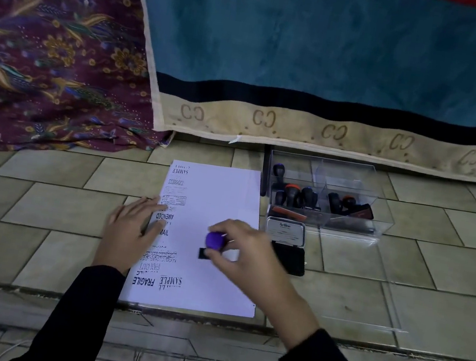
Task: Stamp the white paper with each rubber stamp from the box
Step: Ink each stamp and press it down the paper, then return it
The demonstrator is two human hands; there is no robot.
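Note:
A white paper (222, 196) lies on the tiled floor, with several black stamp prints down its left side. My right hand (246, 259) grips a rubber stamp (213, 243) with a purple knob, its black base down on the middle of the sheet. My left hand (131, 226) lies flat on the paper's left edge, fingers straight. To the right stands a clear plastic box (378, 223) holding several more stamps (299, 197). An open ink pad (286, 243) sits between box and paper.
A teal cloth with a beige border (330, 135) hangs behind the box. Patterned maroon fabric (50, 44) covers the left back. The clear box lid (392, 299) lies flat on the tiles at right. A floor step edge (209, 320) runs just below the paper.

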